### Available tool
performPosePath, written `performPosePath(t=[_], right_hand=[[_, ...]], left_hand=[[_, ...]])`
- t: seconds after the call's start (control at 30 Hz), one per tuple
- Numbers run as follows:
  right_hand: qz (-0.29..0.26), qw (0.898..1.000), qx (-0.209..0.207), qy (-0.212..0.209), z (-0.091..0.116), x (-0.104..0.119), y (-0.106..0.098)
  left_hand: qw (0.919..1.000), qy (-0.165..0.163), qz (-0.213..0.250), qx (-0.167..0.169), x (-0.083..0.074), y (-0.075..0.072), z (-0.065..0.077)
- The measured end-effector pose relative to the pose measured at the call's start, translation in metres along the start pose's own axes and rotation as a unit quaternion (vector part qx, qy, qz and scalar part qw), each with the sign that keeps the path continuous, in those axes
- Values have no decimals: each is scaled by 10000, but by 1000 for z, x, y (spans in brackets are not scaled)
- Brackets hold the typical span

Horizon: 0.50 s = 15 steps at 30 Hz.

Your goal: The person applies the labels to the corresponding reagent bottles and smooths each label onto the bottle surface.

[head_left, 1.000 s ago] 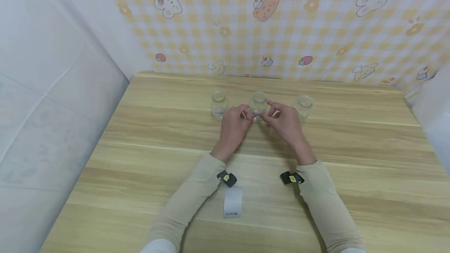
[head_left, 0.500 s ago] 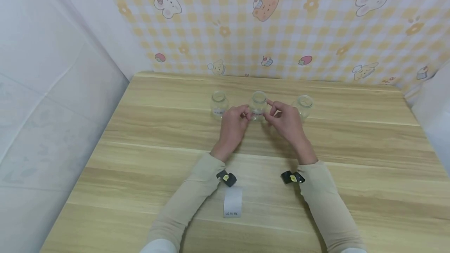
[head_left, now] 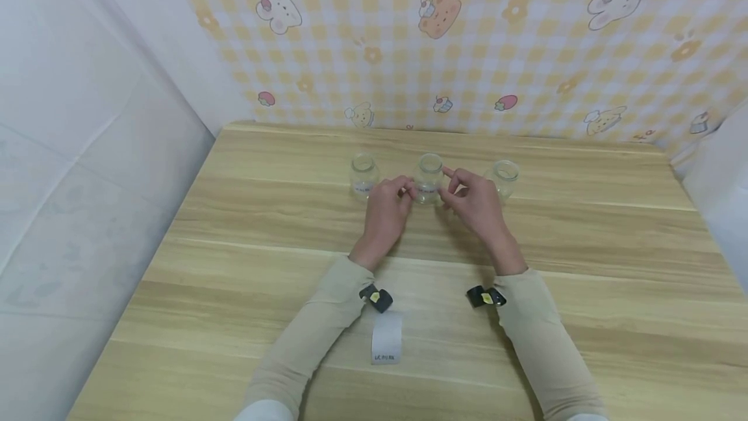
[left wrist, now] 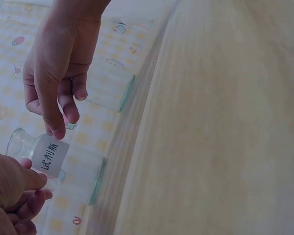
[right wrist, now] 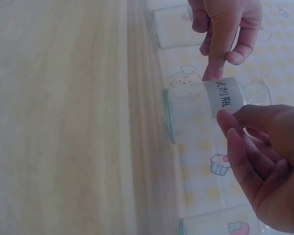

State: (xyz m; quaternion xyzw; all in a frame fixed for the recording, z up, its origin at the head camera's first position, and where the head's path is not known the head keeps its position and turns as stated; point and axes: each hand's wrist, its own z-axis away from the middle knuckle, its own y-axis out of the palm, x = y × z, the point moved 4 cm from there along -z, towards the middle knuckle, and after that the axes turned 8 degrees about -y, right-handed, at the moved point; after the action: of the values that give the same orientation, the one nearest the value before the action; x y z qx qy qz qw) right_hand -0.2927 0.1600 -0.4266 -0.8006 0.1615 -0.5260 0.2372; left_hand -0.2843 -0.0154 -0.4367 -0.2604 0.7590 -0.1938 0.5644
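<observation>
A clear glass reagent bottle [head_left: 430, 176] stands upright between both hands, bearing a white label with black characters [left wrist: 50, 155]. My left hand [head_left: 386, 213] holds the bottle at its left side, fingertips at the label's left end. At the opposite side my right hand [head_left: 478, 206] grips it, the thumb pressing the label's right end and the index finger reaching behind. In the right wrist view the label [right wrist: 224, 97] lies across the glass below the neck.
To the left stands another labelled glass bottle [head_left: 363, 171]; a third bottle [head_left: 504, 176] is partly hidden behind the right hand. A white label strip with printing [head_left: 386, 340] lies on the wooden table [head_left: 234, 291] near the left forearm. A patterned cloth [head_left: 374, 25] hangs behind.
Both hands' fingertips have moved apart from the middle of the label to its two ends, uncovering its printing. The bottles and the paper strip have stayed in place.
</observation>
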Motion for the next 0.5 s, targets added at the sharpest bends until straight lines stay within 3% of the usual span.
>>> performPosePath(t=[0.17,0.5], right_hand=[[-15,10000,3,10,0,4,-2],[-50,9996,-178,192,8,11,-12]], left_hand=[[10000,-6,64,-5,-3,-4,0],[9959,-621,439,482,-12,-19,4]])
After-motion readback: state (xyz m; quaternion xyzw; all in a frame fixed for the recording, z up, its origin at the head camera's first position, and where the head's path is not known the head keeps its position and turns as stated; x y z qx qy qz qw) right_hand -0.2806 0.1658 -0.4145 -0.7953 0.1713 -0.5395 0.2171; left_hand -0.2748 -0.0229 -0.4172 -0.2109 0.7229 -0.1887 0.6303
